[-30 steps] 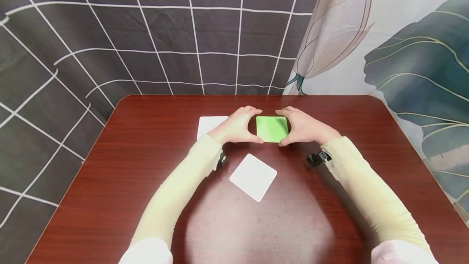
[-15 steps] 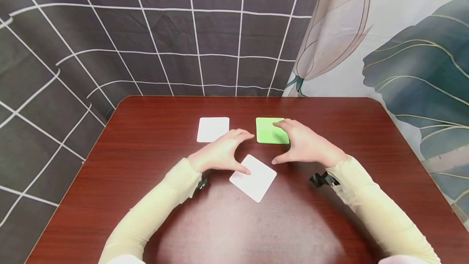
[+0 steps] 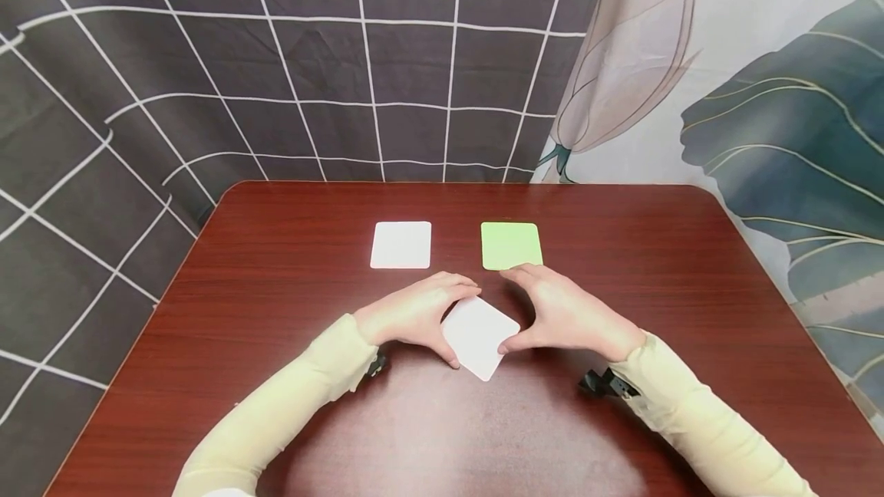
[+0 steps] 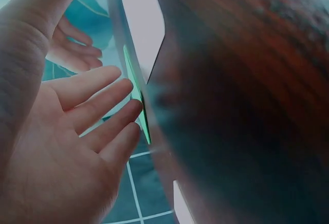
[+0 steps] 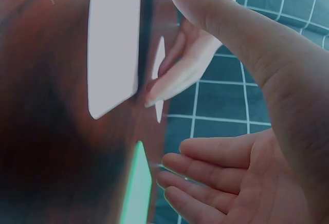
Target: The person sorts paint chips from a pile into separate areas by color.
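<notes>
A white square card with rounded corners (image 3: 481, 337) lies turned like a diamond on the table, between both hands. My left hand (image 3: 420, 314) is at its left side, thumb and fingers spread, overlapping its edge in the head view. On the opposite side, my right hand (image 3: 562, 311) has its thumb tip at the card's right corner and its fingertips by the green square card (image 3: 509, 242). Both wrist views show relaxed, parted fingers with nothing gripped; the diamond-turned white card (image 5: 114, 44) stands apart from the right fingers in the right wrist view.
A second white square card (image 3: 400, 245) lies farther back on the left, in line with the green one. The reddish-brown wooden table (image 3: 290, 251) ends at a dark gridded curtain (image 3: 276, 60) behind and a leaf-patterned cloth (image 3: 780, 136) on the right.
Both hands have come back from around the green card toward the person and are now on either side of the nearer white card. The cards stay in place.
</notes>
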A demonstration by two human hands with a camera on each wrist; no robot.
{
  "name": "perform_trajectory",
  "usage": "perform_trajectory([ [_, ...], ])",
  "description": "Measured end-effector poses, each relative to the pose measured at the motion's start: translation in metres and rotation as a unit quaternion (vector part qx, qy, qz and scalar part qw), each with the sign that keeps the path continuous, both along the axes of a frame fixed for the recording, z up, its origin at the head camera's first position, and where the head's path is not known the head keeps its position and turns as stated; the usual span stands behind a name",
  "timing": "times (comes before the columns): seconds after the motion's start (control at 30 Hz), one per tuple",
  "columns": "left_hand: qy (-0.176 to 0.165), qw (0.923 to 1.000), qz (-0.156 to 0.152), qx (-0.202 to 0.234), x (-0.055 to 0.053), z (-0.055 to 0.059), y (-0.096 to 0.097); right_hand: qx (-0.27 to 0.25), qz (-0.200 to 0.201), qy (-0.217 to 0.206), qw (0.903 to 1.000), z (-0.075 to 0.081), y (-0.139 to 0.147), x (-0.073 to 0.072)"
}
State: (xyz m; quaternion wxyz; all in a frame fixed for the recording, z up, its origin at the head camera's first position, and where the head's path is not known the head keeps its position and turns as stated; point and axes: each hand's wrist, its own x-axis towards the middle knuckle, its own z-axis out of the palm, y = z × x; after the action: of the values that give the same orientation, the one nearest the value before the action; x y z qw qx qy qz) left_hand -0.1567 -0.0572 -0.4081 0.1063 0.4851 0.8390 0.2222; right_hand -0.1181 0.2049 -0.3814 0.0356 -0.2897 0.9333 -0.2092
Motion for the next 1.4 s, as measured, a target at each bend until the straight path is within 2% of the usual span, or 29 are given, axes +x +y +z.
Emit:
perform_trajectory([
  [0.17,0.007,0.9999,-0.005,-0.011,0.002,-0.002,0.002,0.007,0.003,-0.01,0.9999,-0.006,-0.004,0.006],
  [0.33,0.021,0.9995,0.01,-0.022,0.004,-0.003,0.004,0.01,0.007,-0.015,0.9998,-0.011,-0.009,0.009],
  [0.53,0.058,0.997,0.044,-0.026,0.008,-0.006,0.006,0.021,0.018,-0.012,0.9995,-0.017,-0.017,0.012],
  [0.8,0.107,0.9928,0.053,-0.015,0.011,-0.011,0.008,0.033,0.02,-0.014,0.9992,-0.024,-0.025,0.012],
  [1.1,0.088,0.9949,0.048,0.001,0.012,-0.01,0.008,0.02,0.014,-0.019,0.9995,-0.023,-0.027,0.007],
  [1.27,0.09,0.9948,0.047,-0.01,0.012,-0.01,0.009,0.035,0.006,-0.02,0.9992,-0.022,-0.029,0.005],
  [1.4,0.092,0.9942,0.051,-0.022,0.012,-0.01,0.009,0.036,0.017,-0.018,0.999,-0.021,-0.03,0.006],
])
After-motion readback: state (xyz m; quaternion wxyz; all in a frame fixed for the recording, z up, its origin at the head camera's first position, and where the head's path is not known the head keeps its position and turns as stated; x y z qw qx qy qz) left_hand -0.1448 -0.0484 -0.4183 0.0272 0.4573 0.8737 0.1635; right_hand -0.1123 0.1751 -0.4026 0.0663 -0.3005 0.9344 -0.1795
